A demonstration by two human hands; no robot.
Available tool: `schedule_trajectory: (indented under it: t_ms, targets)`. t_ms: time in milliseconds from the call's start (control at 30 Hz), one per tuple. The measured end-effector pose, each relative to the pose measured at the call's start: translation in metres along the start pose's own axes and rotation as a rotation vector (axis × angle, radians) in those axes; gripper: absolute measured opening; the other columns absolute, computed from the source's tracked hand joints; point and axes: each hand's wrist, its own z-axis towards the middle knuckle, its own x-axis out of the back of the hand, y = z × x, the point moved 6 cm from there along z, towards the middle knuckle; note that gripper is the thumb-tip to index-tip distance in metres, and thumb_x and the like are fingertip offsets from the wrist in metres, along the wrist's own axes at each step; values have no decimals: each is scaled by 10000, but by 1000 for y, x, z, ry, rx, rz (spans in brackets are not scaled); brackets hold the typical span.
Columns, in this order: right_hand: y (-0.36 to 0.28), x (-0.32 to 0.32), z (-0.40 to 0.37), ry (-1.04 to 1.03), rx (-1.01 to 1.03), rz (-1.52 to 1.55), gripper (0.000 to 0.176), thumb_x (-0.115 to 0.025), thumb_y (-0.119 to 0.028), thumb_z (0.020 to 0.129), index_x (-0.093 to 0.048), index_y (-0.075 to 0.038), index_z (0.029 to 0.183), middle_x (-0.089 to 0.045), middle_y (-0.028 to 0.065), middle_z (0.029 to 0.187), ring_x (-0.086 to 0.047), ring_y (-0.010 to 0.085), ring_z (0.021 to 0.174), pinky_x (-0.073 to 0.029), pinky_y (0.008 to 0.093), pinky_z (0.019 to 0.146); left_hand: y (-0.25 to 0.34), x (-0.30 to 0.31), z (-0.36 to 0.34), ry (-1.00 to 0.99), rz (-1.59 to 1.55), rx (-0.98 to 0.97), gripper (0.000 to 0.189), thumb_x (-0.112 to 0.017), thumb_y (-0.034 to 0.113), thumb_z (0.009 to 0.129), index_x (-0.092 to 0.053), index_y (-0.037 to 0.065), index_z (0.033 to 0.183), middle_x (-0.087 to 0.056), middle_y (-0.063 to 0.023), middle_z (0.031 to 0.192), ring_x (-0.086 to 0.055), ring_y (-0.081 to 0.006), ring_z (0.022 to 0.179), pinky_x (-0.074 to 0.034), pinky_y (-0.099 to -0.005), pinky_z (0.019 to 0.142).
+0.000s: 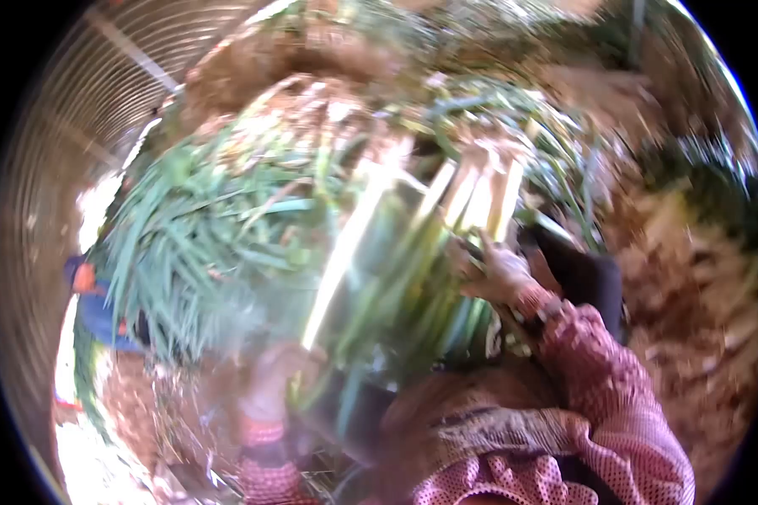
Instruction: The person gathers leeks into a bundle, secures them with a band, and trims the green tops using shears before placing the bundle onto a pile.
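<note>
My left hand [280, 380], smeared by motion, is closed around the leafy part of a leek [345, 244] whose white shaft slants up and to the right. Under my right hand [501, 273], the fingers curl over a bunch of leeks [459, 290] lying across my lap. The white shafts and roots of that bunch point away from me, and its green leaves run toward me. To the left lies a large heap of leeks [202, 219], with roots at the far side and leaves trailing nearer.
Bare brown soil [682, 303] spreads to the right. More green plants [707, 181] stand at the far right. A ribbed, curved wall [84, 126] rises on the left. A blue and orange item [105, 307] sits beside the heap.
</note>
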Motion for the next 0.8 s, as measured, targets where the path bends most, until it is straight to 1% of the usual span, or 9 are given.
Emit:
schedule_trajectory:
  t_ms: [100,300,400,500,567,600,667,733,800]
  targets:
    - [-17,25,12,572,374,249,1309,-938,-202,624,-93,-73,1614,-323,248,1571,-639,358,1146,-486,414,1068,18,-15,-54,37,123,26,266,-601,191,970,-667,-56,1044,-600,-36,646,-515,-97,497,-373,-231,426]
    - [-109,26,-8,5,394,735,1261,-825,16,723,49,-125,1622,-191,244,1638,-543,317,1308,-631,289,783,1,-49,-123,-174,68,55,371,-547,283,1055,-631,-67,1145,-599,-24,709,-532,-91,581,-414,-222,526]
    - [-116,-4,-19,-226,536,919,1077,-793,-115,837,-61,-69,1626,-445,181,1490,-637,184,955,-574,293,757,-31,-41,-152,-167,-29,-25,370,-563,287,1048,-649,-64,1127,-600,-29,715,-536,-93,603,-405,-224,542]
    - [-120,-14,-16,-247,604,876,899,-795,-322,878,-298,10,1549,-679,12,806,-588,82,696,-519,282,652,-53,-31,-178,-14,60,10,372,-599,297,1028,-675,-61,1093,-620,-35,736,-549,-93,629,-427,-247,573]
    - [-121,-10,-7,-119,475,319,665,-801,-342,877,-530,61,1330,-645,27,695,-585,65,670,-518,282,634,-58,-32,-188,-38,-129,-98,398,-623,329,1011,-688,-57,1086,-642,-38,763,-563,-97,645,-440,-244,590]
    - [-133,-3,-15,-124,507,415,439,-778,-311,894,-637,60,1081,-657,65,686,-618,100,644,-526,294,617,-61,-32,-193,-51,-224,-151,412,-634,344,1003,-694,-55,1083,-653,-39,776,-570,-99,652,-446,-242,599]
    - [-155,-3,-23,-214,686,427,348,-711,-247,939,-635,15,1156,-665,38,744,-629,144,619,-552,299,634,-80,-32,-206,49,-56,-78,460,-649,395,986,-701,-50,1090,-673,-44,814,-586,-109,666,-461,-237,626]
    - [-142,-19,-23,-536,465,765,488,-694,-178,947,-535,-44,1388,-677,39,888,-580,87,596,-424,217,435,-96,-30,-204,-86,-175,83,518,-661,457,968,-706,-42,1101,-699,-55,884,-616,-122,713,-483,-231,665]
    - [-100,-57,21,-366,764,771,414,-675,-211,965,-565,-63,1335,-661,94,975,-593,115,674,-467,240,493,-100,-30,-204,-67,-184,99,505,-651,445,976,-706,-43,1095,-699,-57,896,-617,-120,734,-481,-229,660]
